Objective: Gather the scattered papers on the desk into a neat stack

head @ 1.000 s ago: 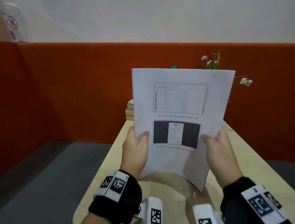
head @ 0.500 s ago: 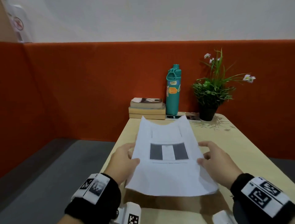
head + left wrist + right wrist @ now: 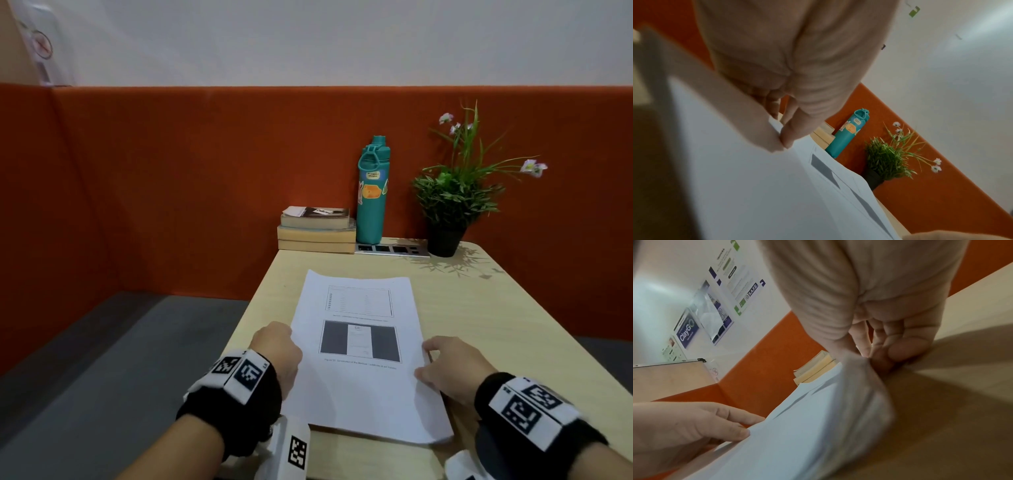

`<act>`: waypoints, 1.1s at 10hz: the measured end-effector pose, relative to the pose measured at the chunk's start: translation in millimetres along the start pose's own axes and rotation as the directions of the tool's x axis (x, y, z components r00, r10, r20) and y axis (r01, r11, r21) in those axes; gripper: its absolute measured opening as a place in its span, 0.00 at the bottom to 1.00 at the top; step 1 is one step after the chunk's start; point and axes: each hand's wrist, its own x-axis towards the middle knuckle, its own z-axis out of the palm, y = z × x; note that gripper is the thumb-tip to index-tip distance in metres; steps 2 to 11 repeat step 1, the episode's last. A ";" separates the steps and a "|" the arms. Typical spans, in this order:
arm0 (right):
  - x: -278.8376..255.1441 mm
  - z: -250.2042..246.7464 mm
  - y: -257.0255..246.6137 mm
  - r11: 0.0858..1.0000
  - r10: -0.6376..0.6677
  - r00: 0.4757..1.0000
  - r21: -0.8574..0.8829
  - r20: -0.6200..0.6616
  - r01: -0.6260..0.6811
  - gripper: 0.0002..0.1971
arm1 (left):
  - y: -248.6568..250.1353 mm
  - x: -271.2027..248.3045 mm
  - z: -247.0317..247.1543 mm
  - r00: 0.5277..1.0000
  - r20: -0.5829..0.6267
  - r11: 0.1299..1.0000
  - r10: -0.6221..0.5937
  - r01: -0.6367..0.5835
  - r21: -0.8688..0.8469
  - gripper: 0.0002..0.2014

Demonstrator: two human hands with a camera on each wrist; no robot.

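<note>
A stack of white printed papers (image 3: 363, 387) lies flat on the light wooden desk (image 3: 496, 325), with its near edge at the desk's front. My left hand (image 3: 277, 346) sits at the stack's left edge with its fingers curled. In the left wrist view the left hand (image 3: 784, 136) pinches that edge of the papers (image 3: 756, 186) between thumb and fingers. My right hand (image 3: 448, 366) is at the right edge. In the right wrist view the right hand (image 3: 877, 355) pinches the slightly lifted edge of the papers (image 3: 807, 426).
At the desk's far end stand a pile of books (image 3: 317, 229), a teal bottle (image 3: 371, 192), a power strip (image 3: 392, 249) and a potted plant (image 3: 452, 198). An orange partition runs behind. Grey floor lies to the left of the desk's edge.
The stack was held upright in the air; both hands have brought it down and laid it flat on the desk, still holding its side edges.
</note>
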 end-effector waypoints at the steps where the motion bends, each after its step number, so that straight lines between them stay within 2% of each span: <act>1: -2.6 -1.3 6.6 0.996 0.011 0.997 0.089 -0.075 -0.005 0.28 | -1.4 -6.8 -10.6 0.999 -0.038 0.993 -0.015 0.020 0.114 0.21; 11: -2.6 -1.3 6.6 0.996 0.011 0.997 0.089 -0.075 -0.005 0.28 | -1.4 -6.8 -10.6 0.999 -0.038 0.993 -0.015 0.020 0.114 0.21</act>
